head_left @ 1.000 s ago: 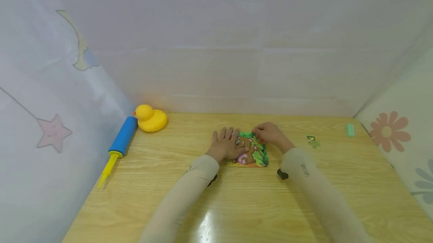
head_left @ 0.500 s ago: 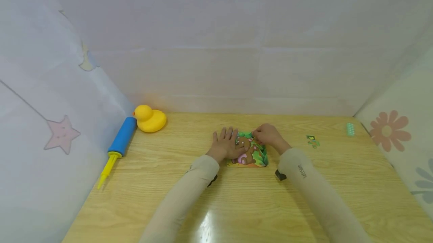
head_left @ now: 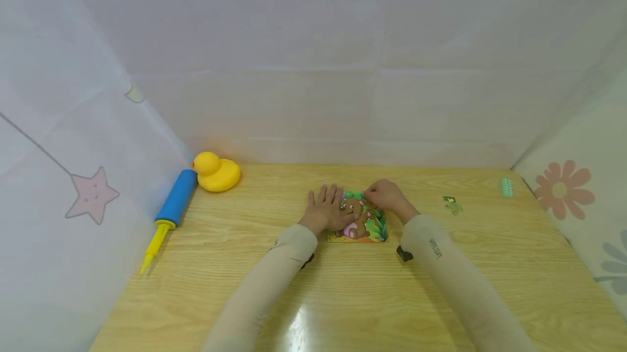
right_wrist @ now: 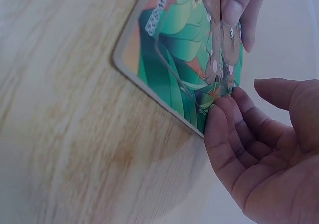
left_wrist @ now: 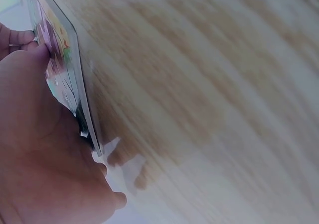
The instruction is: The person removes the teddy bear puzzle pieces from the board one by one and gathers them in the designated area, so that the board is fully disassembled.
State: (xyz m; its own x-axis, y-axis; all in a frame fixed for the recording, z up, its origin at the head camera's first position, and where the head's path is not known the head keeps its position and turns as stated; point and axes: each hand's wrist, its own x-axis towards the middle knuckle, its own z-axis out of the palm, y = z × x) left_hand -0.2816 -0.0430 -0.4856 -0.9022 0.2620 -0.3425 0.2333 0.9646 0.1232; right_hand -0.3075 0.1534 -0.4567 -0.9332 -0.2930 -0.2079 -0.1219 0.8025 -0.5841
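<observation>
A jigsaw puzzle [head_left: 360, 232] with a brown bear on a green leafy scene lies on the wooden table, in the middle of the head view. My left hand [head_left: 324, 213] rests flat across its left side, fingers spread and thumb on the bear. At the upper right edge, my right hand [head_left: 387, 197] touches the puzzle with bent fingertips. In the right wrist view, the right thumb [right_wrist: 274, 90] stands apart from the fingers, and no loose piece shows between them. What lies directly under the fingertips is hidden. Two small loose puzzle pieces [head_left: 453, 206] lie to the right.
A yellow rubber duck [head_left: 217, 172] sits at the back left beside a blue and yellow hand pump [head_left: 176, 199]. Near the back right corner lies a small mint-green studded block [head_left: 507, 187]. Printed cloth walls [head_left: 313, 96] border the table [head_left: 235, 243].
My right hand has shifted slightly left and down at the puzzle's upper right edge. The left hand stays in place on the puzzle. The head view has turned very slightly.
</observation>
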